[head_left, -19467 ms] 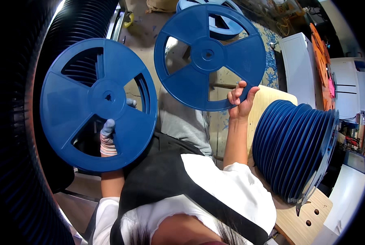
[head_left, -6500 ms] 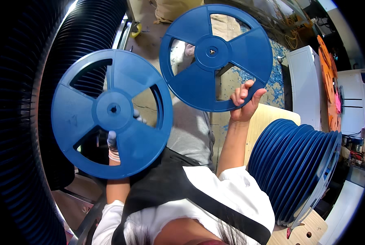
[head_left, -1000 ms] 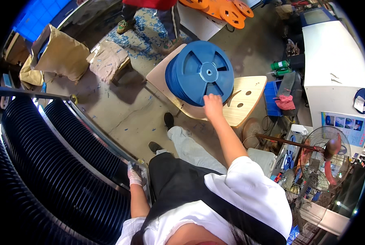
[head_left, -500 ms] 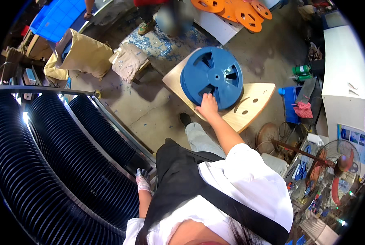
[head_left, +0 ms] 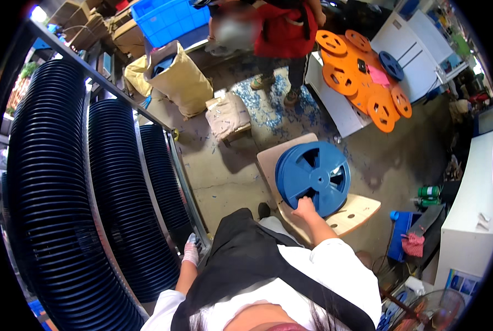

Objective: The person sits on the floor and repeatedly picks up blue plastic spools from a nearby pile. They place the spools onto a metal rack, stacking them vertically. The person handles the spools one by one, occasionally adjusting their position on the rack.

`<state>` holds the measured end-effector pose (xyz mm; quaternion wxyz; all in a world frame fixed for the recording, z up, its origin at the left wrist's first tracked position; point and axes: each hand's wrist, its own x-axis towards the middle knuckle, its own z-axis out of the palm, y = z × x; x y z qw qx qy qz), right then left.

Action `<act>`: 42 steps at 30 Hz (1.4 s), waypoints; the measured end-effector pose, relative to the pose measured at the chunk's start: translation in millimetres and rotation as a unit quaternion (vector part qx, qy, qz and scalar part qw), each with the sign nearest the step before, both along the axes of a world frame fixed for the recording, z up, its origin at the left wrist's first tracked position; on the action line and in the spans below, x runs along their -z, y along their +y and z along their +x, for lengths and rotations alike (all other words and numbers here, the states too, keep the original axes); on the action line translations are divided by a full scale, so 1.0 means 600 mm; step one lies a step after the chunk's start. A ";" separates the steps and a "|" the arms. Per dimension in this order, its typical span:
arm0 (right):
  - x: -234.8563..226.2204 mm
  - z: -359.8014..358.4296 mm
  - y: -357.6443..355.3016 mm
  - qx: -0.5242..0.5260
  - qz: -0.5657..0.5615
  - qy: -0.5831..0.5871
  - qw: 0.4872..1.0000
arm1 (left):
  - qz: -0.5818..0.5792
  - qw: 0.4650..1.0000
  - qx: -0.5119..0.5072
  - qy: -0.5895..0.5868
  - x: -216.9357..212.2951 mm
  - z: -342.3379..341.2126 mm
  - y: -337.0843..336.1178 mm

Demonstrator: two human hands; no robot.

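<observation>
A stack of blue plastic reels (head_left: 319, 179) lies on the seat of a wooden chair (head_left: 357, 216) ahead of me to the right. My right hand (head_left: 304, 208) is bare, and its fingers curl over the top reel's near edge at one of the cut-out openings. On my left, a metal rack (head_left: 104, 218) holds long rows of dark reels (head_left: 50, 182) standing on edge. My left hand (head_left: 191, 249), in a whitish glove with grey fingertips, rests against the rack's near corner. Its fingers are stretched out, with nothing visibly held.
A stool with a padded top (head_left: 227, 116) and a tan sack (head_left: 177, 83) stand ahead. Beyond, a person in red (head_left: 282, 30) stands by blue scraps on the floor (head_left: 266, 105). Orange reels (head_left: 340, 80) cover a white table. A fan (head_left: 434, 311) stands at right.
My view has swung up and left, showing more of the rack, the orange reels and the person. My right fingers now curl more at the top reel's opening. The left hand stays at the rack.
</observation>
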<state>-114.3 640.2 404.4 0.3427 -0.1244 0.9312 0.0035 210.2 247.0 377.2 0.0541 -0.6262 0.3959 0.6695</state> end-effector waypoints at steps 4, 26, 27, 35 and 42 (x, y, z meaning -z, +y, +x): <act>0.038 -0.013 0.012 0.041 -0.032 -0.069 0.996 | -0.013 1.000 -0.021 0.011 0.006 0.000 0.016; 0.088 -0.039 0.011 0.045 -0.090 -0.136 0.986 | -0.049 0.996 0.068 -0.034 -0.003 0.042 0.121; 0.086 -0.032 0.009 0.047 -0.094 -0.110 0.988 | -0.045 0.998 0.042 -0.034 0.000 0.049 0.127; 0.042 -0.008 0.000 0.124 -0.133 -0.048 0.982 | -0.031 0.999 0.028 0.000 -0.002 0.089 0.168; -0.047 -0.003 -0.035 0.137 -0.158 0.046 0.977 | -0.077 0.996 0.015 0.048 0.031 0.086 0.181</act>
